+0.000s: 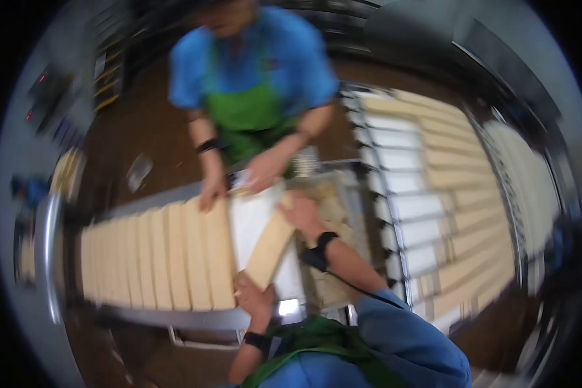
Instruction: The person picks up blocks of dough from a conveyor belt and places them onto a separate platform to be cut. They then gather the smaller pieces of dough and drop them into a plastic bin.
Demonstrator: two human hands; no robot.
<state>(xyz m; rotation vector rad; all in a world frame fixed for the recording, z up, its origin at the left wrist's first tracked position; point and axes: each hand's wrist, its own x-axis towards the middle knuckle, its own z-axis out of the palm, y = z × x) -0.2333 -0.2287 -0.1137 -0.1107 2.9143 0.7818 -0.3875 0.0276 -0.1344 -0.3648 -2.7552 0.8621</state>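
A pale flat strip [270,249] lies slanted between my two hands, over a white surface. My left hand [255,299] grips its lower end, near the table's front edge. At its upper end my right hand [301,212] has its fingers closed on it. Left of the strip, a row of several similar pale strips [161,258] lies side by side on the table. Motion blurs the fingertips somewhat.
Across the table stands a co-worker [246,84] in blue and green, both hands near the row's right end. A tray of pale pieces [330,278] sits right of my strip. Farther right, a conveyor [401,194] carries rows of pale strips.
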